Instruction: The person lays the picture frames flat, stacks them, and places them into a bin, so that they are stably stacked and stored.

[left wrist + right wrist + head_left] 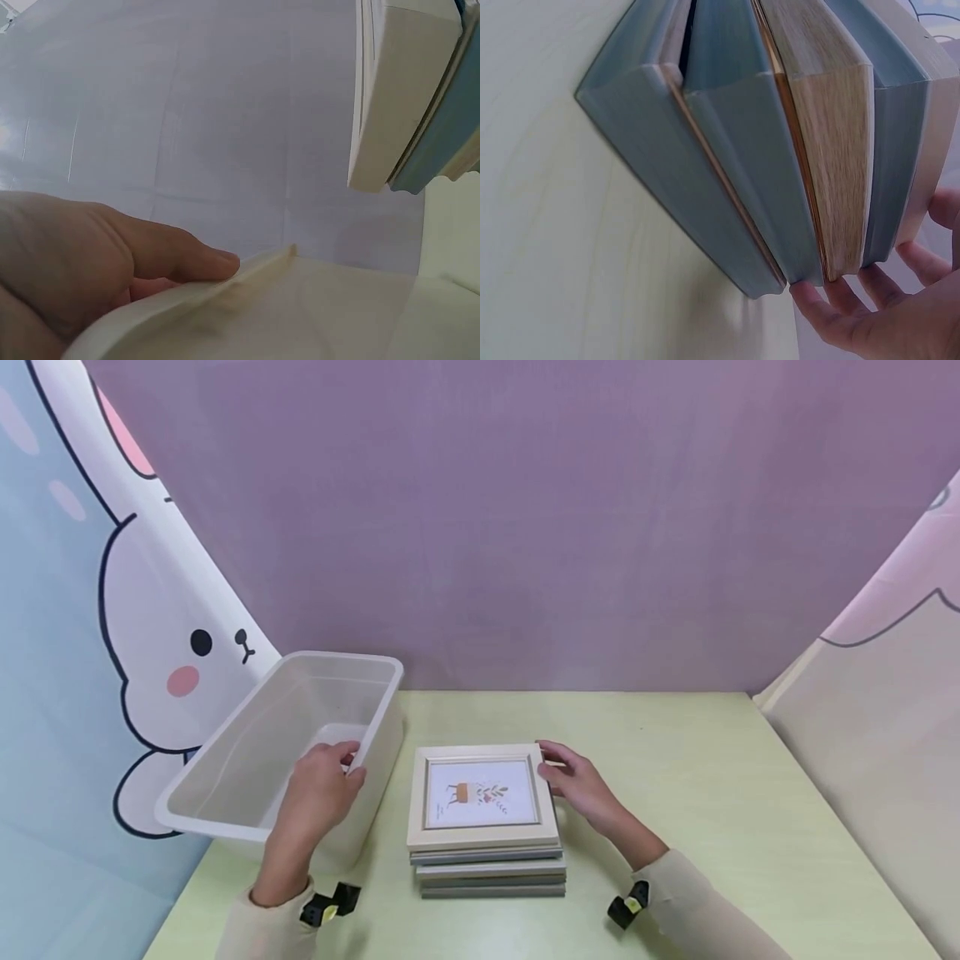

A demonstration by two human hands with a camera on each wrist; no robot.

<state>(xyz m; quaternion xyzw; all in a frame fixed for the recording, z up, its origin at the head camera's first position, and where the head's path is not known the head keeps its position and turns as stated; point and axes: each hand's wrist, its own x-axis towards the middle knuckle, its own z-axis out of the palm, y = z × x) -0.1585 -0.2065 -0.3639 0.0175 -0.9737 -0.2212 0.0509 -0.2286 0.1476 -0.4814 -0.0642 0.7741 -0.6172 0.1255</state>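
Observation:
A stack of several picture frames lies flat in the middle of the table. Its top picture frame [482, 838] is cream, with a drawing of a plant in a footed pot. Blue-grey frames [746, 169] and a wood-grain frame [832, 161] are layered below. My right hand [581, 785] rests at the stack's right side, fingertips touching several frame edges and thumb by the top one. To the left, my left hand [318, 789] grips the near-right rim of a white plastic bin [387, 727], thumb [187, 259] outside and fingers over the inner side, partly hidden.
The pale green-yellow table [675, 777] extends to the right of the stack. A purple cloth [525, 527] hangs behind it. On the left is a rabbit-print cloth [161, 668], close beside the bin; another printed cloth [862, 718] borders the right edge.

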